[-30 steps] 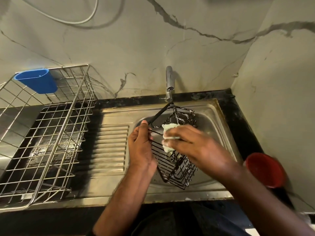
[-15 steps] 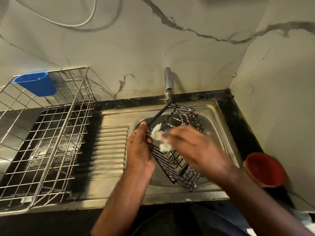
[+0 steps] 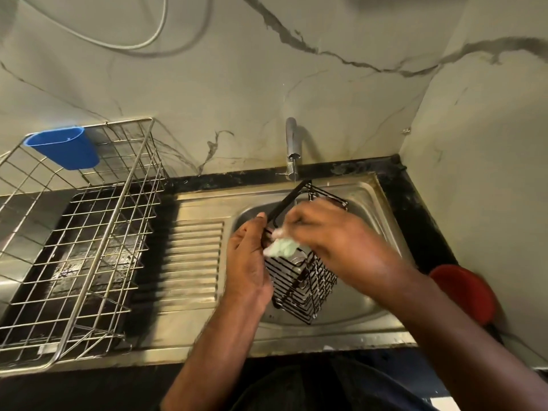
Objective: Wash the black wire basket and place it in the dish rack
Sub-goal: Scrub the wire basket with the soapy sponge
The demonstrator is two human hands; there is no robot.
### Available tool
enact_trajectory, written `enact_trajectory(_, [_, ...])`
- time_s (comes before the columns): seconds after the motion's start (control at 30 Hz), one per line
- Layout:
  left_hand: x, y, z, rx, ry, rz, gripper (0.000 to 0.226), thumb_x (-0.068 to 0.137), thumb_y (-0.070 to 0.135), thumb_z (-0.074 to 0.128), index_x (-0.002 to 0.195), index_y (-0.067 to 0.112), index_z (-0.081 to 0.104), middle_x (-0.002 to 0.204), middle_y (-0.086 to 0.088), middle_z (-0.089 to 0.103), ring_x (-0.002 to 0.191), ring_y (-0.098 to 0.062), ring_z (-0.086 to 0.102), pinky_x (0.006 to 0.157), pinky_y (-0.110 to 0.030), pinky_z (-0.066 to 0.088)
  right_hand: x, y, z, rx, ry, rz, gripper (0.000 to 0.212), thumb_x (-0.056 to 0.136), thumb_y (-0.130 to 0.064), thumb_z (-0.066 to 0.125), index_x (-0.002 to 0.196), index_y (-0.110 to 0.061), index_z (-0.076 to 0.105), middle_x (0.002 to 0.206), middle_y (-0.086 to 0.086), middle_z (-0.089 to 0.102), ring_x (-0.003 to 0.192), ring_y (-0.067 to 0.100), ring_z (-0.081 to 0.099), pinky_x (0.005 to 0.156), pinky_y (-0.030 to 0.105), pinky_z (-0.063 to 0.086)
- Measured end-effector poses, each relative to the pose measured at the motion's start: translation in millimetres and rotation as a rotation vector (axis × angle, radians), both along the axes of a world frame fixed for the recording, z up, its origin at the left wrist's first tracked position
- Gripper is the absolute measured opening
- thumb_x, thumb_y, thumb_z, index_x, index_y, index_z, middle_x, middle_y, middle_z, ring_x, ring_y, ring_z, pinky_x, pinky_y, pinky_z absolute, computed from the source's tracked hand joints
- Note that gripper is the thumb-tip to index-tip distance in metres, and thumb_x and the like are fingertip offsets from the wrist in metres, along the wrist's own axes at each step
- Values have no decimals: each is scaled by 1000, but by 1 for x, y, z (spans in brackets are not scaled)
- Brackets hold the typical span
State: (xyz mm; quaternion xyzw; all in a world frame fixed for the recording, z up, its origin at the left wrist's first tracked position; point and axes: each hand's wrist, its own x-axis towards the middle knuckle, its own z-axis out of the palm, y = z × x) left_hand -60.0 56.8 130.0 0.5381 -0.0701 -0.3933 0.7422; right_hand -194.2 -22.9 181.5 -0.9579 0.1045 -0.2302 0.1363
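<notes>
**Currently: basket held over sink bowl, both hands engaged**

Presently the black wire basket sits at centre frame, tilted, held above the steel sink bowl rather than resting on its floor, as far as can be judged. Its dark handle bar slants up toward the tap, which stands just above it against the marble wall.

Left hand: fingers curled round the basket's left edge, thumb up beside the handle bar, grasping it.

Right hand: reaches in from the right and pinches a pale green cloth, pressing it against the basket's upper wires. This hand is motion-blurred; finger detail is unclear.

Left of the bowl lies the ribbed draining board. Further left, filling the left side of the frame, stands 1 metal dish rack, well apart from the basket. A blue cup hangs on the rack's far rim, upper left. A red bowl sits on the dark counter at right, partly hidden by the right forearm.
</notes>
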Motion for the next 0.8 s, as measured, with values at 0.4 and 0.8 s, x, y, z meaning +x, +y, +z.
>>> enact_trajectory(0.4, [13, 11, -6, 20, -38, -63, 43, 62, 31, 89, 57, 20, 49, 53, 6, 49, 52, -9, 40, 68, -30, 40, -22, -30, -10, 106, -42, -306, 28, 92, -8, 52, 113, -11, 70, 111, 2, 62, 96, 11, 61, 81, 17, 51])
enact_trajectory(0.8, [14, 12, -3, -79, 109, -25, 61, 67, 28, 93, 112, -1, 64, 107, -22, 68, 89, -33, 67, 82, -48, 59, -27, -47, -14, 414, -299, -340, 37, 86, 3, 70, 113, -22, 73, 110, -5, 68, 103, 7, 65, 90, 18, 51])
